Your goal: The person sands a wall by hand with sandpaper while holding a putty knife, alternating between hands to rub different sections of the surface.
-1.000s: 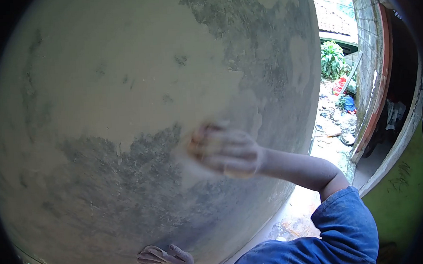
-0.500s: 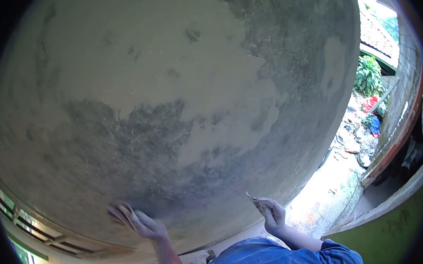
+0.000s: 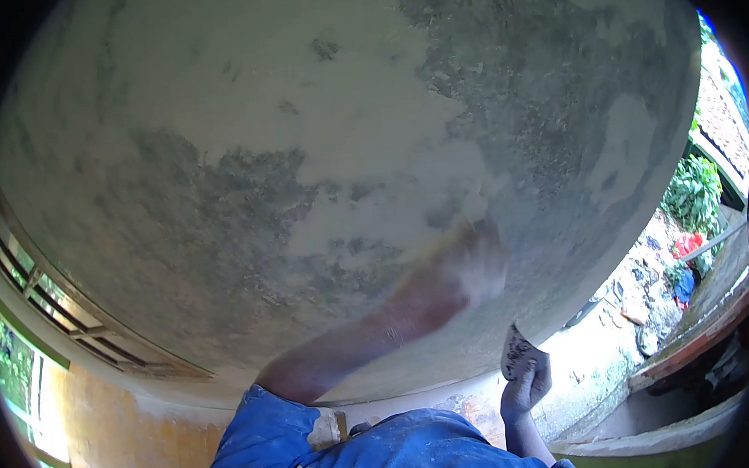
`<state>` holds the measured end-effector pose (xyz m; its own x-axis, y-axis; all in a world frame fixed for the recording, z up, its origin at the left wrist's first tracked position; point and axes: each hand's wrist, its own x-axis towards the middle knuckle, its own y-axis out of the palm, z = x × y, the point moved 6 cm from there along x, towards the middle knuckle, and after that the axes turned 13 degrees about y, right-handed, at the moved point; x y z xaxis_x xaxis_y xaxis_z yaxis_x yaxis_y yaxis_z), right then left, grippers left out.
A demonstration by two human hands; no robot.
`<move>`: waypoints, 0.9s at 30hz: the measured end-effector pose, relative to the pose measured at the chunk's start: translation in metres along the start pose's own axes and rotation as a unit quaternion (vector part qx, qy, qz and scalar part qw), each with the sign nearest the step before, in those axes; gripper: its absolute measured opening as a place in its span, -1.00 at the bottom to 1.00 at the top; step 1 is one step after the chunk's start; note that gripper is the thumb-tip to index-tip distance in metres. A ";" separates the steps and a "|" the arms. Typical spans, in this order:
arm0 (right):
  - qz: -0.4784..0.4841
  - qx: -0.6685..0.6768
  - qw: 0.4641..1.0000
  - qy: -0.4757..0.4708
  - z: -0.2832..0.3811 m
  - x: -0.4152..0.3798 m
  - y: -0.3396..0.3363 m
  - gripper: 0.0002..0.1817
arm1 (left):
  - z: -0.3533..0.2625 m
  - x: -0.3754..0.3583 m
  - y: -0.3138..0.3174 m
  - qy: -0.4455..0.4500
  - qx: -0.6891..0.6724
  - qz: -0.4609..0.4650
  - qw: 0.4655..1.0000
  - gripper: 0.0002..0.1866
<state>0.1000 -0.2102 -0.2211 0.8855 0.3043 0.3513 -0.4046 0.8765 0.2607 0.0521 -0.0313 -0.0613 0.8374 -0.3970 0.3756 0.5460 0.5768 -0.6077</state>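
A broad grey plastered wall (image 3: 370, 149) with smooth pale patches and rough dark ones fills most of the head view. My left hand (image 3: 474, 267) is against or just over this wall, right of the middle, its arm reaching across my front. Motion smears its fingers, so what they hold is hidden. Lower right, my right hand (image 3: 527, 391) is closed on the lower end of a thin whitish speckled sheet (image 3: 518, 352). The sheet points upward, with dark specks over its face.
A slatted wooden window frame (image 3: 73, 309) runs along the lower left, above an ochre wall (image 3: 123, 442). On the right, rubble (image 3: 640, 288) and a leafy plant (image 3: 694, 192) show outside, beside a reddish-edged ledge (image 3: 694, 344).
My left hand has swept from the lower left up and right across the wall; a flat tan piece showed at its fingers before. My right hand has shifted right, still holding the speckled sheet.
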 end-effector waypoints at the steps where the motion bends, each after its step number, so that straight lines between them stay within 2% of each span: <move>1: -0.001 0.015 1.000 -0.006 0.002 0.003 -0.009 -0.82 | -0.024 -0.002 -0.001 0.063 -0.344 -0.048 0.936 -0.78; 2: -0.004 0.032 0.999 -0.013 0.006 0.007 -0.018 -0.78 | -0.023 -0.005 -0.006 0.057 -0.339 -0.045 0.938 -0.78; 3: -0.034 0.060 0.998 0.005 0.009 0.012 -0.026 -0.72 | -0.012 -0.012 -0.021 0.036 -0.355 -0.089 0.930 -0.83; 4: -0.058 0.070 0.996 -0.015 0.021 0.018 -0.027 -0.79 | 0.000 -0.021 -0.039 0.018 -0.371 -0.131 0.919 -0.87; 6: -0.111 0.086 0.990 0.000 0.017 0.026 -0.045 -0.74 | 0.052 -0.047 -0.094 -0.111 -0.180 -0.202 0.956 -0.82; 7: -0.070 0.077 0.995 0.001 0.010 0.030 -0.054 -0.69 | 0.079 -0.049 -0.098 -0.114 -0.182 -0.200 0.956 -0.82; 8: -0.069 0.075 0.995 0.003 0.007 0.033 -0.060 -0.69 | 0.114 -0.056 -0.119 -0.127 -0.036 -0.354 0.926 -0.73; 9: -0.052 0.087 0.995 -0.012 0.006 0.036 -0.062 -0.66 | 0.127 -0.067 -0.132 -0.134 0.113 -0.493 0.852 -0.61; 10: -0.036 0.099 0.994 -0.028 0.008 0.038 -0.061 -0.64 | 0.137 -0.061 -0.121 -0.146 0.052 -0.449 0.880 -0.58; 11: -0.085 0.112 0.990 -0.013 0.007 0.039 -0.060 -0.64 | 0.143 -0.058 -0.106 -0.156 -0.008 -0.402 0.902 -0.56; 12: -0.083 0.111 0.990 -0.014 0.011 0.040 -0.054 -0.64 | 0.128 -0.051 -0.095 -0.159 -0.007 -0.403 0.901 -0.56; 13: -0.079 0.117 0.990 -0.015 0.016 0.041 -0.049 -0.71 | 0.089 -0.017 -0.072 -0.117 0.084 -0.268 0.953 -0.60; 14: -0.074 0.121 0.990 -0.015 0.020 0.041 -0.045 -0.77 | 0.048 0.012 -0.044 -0.074 0.172 -0.124 0.975 -0.63; 15: -0.083 0.122 0.989 -0.010 0.020 0.041 -0.041 -0.76 | 0.016 0.023 -0.016 -0.028 0.253 0.023 0.967 -0.64; 16: -0.080 0.122 0.989 -0.013 0.022 0.045 -0.039 -0.76 | -0.010 0.016 0.004 0.037 -0.130 -0.037 0.990 -0.65; 17: -0.066 0.130 0.989 -0.008 0.024 0.049 -0.037 -0.74 | -0.038 0.006 0.014 0.099 -0.492 -0.093 0.860 -0.64; 18: -0.052 0.138 0.989 -0.003 0.027 0.055 -0.031 -0.71 | -0.056 -0.009 0.018 0.048 -0.486 -0.087 0.868 -0.64; 19: -0.062 0.171 0.982 0.046 0.045 0.063 -0.018 -0.63 | -0.071 -0.026 0.020 -0.002 -0.477 -0.081 0.875 -0.63; 20: -0.060 0.173 0.982 0.042 0.055 0.075 -0.013 -0.63 | -0.081 -0.039 0.022 -0.002 -0.474 -0.083 0.877 -0.63; 21: 0.020 0.239 0.966 0.094 0.056 0.088 -0.001 -0.58 | -0.084 -0.056 0.036 -0.105 -0.607 -0.054 0.786 -0.64; 22: 0.098 0.301 0.938 0.144 0.059 0.098 0.013 -0.52 | -0.092 -0.076 0.052 -0.203 -0.719 -0.023 0.665 -0.64; 23: 0.096 0.300 0.939 0.140 0.067 0.107 0.022 -0.52 | -0.096 -0.097 0.059 -0.255 -0.758 -0.102 0.592 -0.66; 24: 0.152 0.353 0.901 0.201 0.070 0.113 0.040 -0.54 | -0.099 -0.118 0.064 -0.302 -0.787 -0.178 0.508 -0.66; 25: 0.204 0.401 0.854 0.260 0.075 0.116 0.060 -0.55 | -0.098 -0.134 0.061 -0.335 -0.771 -0.172 0.513 -0.65; 26: 0.201 0.397 0.858 0.256 0.088 0.118 0.076 -0.55 | -0.095 -0.149 0.057 -0.368 -0.755 -0.165 0.517 -0.63; 27: 0.244 0.336 0.892 0.178 0.111 0.118 0.097 -0.61 | -0.091 -0.160 0.049 -0.400 -0.749 -0.187 0.494 -0.63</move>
<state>0.1395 -0.1304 -0.0549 0.5344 0.7925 0.2940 -0.7014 0.2216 0.6775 -0.0576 -0.0040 -0.2151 0.7536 0.4796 0.4496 0.5373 -0.8434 -0.0009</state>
